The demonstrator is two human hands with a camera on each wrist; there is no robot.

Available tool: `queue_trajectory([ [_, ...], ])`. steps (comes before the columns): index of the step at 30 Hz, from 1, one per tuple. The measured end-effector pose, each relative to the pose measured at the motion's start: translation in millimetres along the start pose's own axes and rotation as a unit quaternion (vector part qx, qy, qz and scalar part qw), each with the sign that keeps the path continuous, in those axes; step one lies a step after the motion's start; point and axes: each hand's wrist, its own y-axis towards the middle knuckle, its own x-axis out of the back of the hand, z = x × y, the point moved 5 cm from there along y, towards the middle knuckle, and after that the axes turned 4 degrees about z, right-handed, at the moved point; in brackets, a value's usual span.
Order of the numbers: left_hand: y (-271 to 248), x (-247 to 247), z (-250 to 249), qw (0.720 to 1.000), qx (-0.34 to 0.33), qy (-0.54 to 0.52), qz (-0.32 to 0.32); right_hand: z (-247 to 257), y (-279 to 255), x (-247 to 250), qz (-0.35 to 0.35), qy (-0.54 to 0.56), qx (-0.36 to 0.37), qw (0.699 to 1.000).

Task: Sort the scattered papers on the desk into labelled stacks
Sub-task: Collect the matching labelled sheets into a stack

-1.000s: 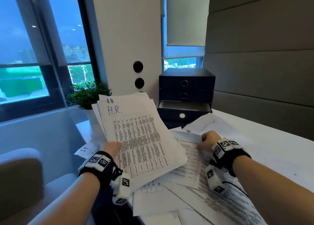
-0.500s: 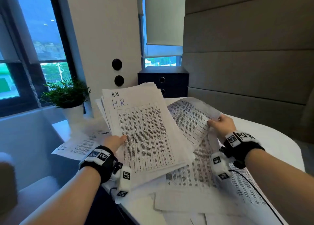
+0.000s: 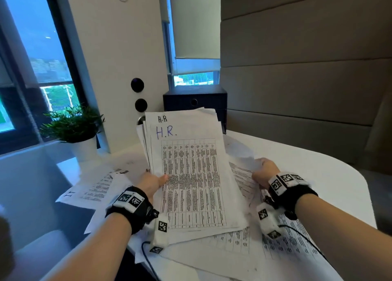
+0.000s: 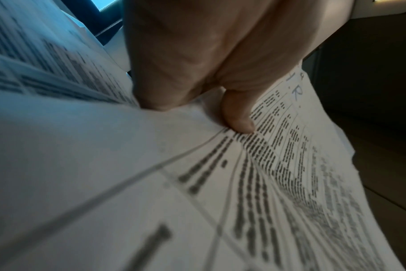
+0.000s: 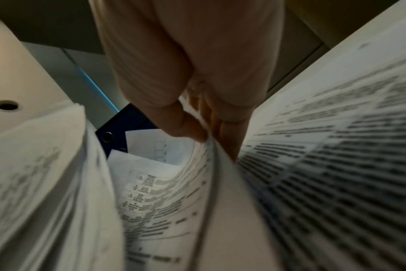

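My left hand (image 3: 153, 182) grips a thick stack of printed sheets (image 3: 191, 174) by its left edge, thumb on top; the top sheet is marked "H.R." and the stack tilts up above the desk. The left wrist view shows the thumb (image 4: 238, 117) pressing on that table-printed top sheet (image 4: 267, 183). My right hand (image 3: 264, 172) pinches the upper edge of one loose printed sheet (image 3: 244, 174) just right of the stack. In the right wrist view its fingers (image 5: 192, 128) hold that sheet (image 5: 211, 183) curled upward. More printed papers (image 3: 286, 244) lie scattered on the white desk (image 3: 328, 174).
A sheet marked "IT" (image 3: 89, 192) lies at the desk's left edge. A potted plant (image 3: 74, 128) stands at the back left, beside a white column (image 3: 118, 68). A dark drawer unit (image 3: 195, 100) sits behind the stack. A padded wall panel fills the right.
The camera view swung right. My right hand drew its sheet down and in toward the stack's right side. My left hand kept its grip, bringing the stack more upright and centred.
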Motion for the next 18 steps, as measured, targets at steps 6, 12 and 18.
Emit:
queue_trajectory([
  [6,-12,-3,4,0.998,0.010,0.046,0.046,-15,-9,7,0.014,-0.093,-0.052,0.994],
  [12,-11,-10,-6,0.998,-0.042,0.008,0.045,-11,-43,35,0.049,-0.189,-0.063,0.979],
  [18,-47,-22,-26,0.973,-0.015,0.229,0.037,-18,-95,42,0.246,-0.381,-0.070,0.888],
])
